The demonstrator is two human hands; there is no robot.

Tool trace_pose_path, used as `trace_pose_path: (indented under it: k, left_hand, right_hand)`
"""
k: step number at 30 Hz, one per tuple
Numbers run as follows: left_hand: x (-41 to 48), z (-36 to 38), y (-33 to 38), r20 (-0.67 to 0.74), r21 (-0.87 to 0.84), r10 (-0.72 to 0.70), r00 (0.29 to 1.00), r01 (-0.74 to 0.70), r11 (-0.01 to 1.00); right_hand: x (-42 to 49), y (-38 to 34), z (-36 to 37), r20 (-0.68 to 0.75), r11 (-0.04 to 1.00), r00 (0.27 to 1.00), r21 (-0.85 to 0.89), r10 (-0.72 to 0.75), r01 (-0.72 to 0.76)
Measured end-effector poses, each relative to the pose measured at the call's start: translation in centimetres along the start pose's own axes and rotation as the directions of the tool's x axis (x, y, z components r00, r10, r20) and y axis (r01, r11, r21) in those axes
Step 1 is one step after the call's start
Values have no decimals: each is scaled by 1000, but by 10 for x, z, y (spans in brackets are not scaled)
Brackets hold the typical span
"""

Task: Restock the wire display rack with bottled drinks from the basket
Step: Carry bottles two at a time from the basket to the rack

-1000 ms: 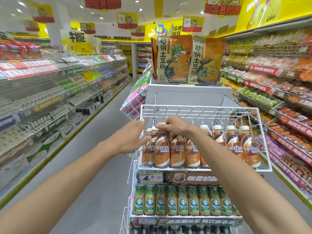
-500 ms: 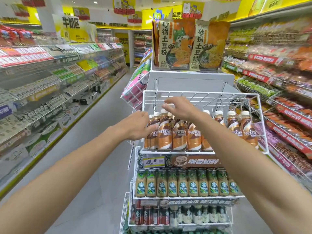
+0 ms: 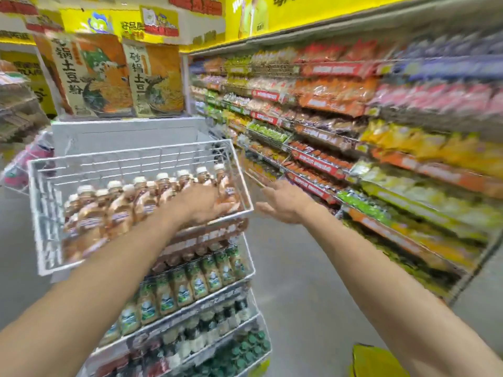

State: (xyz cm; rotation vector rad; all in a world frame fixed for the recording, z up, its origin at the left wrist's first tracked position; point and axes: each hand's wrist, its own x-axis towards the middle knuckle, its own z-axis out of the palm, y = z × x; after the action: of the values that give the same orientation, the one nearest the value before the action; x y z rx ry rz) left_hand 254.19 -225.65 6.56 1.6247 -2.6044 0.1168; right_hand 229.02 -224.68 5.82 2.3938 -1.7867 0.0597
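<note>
The left arm (image 3: 109,281) is bare and comes in from 8 o'clock, running straight toward 1 o'clock. The left hand (image 3: 201,205) lies palm down, its back to the camera. Its fingers (image 3: 227,207) point toward 3 o'clock, too blurred to tell whether they curl. The right arm (image 3: 381,281), also bare, comes in from 4 o'clock and reaches toward 11 o'clock. The right hand (image 3: 283,205) is just beside the left, apart from it, with fingers loosely spread, thumb toward 9 o'clock, holding nothing.

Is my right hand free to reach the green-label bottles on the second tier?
Probably yes. The right hand is open and empty, just right of the rack, and the green-label bottles at that end stand with nothing in front of them.
</note>
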Motion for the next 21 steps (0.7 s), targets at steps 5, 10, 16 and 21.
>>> trace_pose_path:
  k: [5,10,16,21]
  left_hand:
    - [66,36,171,91,-81,196,976,-188,979]
    - [108,61,334,137,-176,375,917,-350,920]
    - [140,92,476,176,-182,543,821,-515,838]
    - [171,163,548,282,-213,596,752,-556,803]
  right_hand:
    - [-137,163,18,100,950,945,-10,311,-311]
    - [-261,280,27,184,852,834,-51,520,-521]
    - [-343,372,64,261,790,752,-77,605,-609]
    - [-367,425,141,375,756,688,-57,622,-652]
